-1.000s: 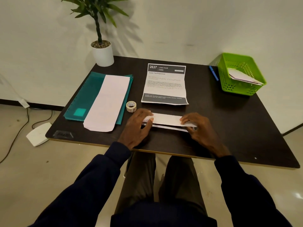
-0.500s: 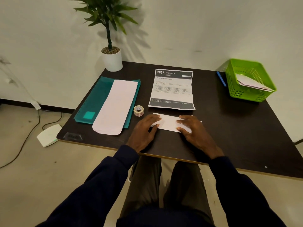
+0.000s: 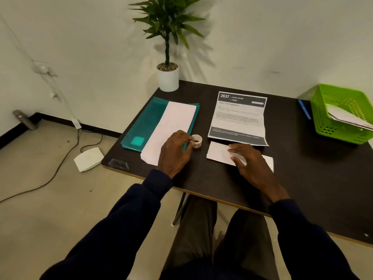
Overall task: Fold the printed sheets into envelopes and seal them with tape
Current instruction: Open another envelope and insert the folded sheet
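Note:
A folded white sheet (image 3: 218, 152) lies near the front edge of the dark table (image 3: 314, 178). My right hand (image 3: 249, 161) rests flat on it with straight fingers. To its left, my left hand (image 3: 175, 151) pinches a small roll of tape (image 3: 196, 140) that stands on the table. Behind the folded sheet lies a printed sheet (image 3: 239, 118), opened out and creased. A long white envelope (image 3: 171, 128) lies on a teal folder (image 3: 147, 122) at the left.
A green basket (image 3: 331, 118) with folded paper in it stands at the right, a blue pen (image 3: 304, 109) beside it. A potted plant (image 3: 168, 77) stands at the table's back left corner. Cables and a white device (image 3: 88, 159) lie on the floor.
My left hand left the folded sheet and moved left to the tape roll, taking hold of it. The right hand stayed on the sheet. The camera view swung left and up.

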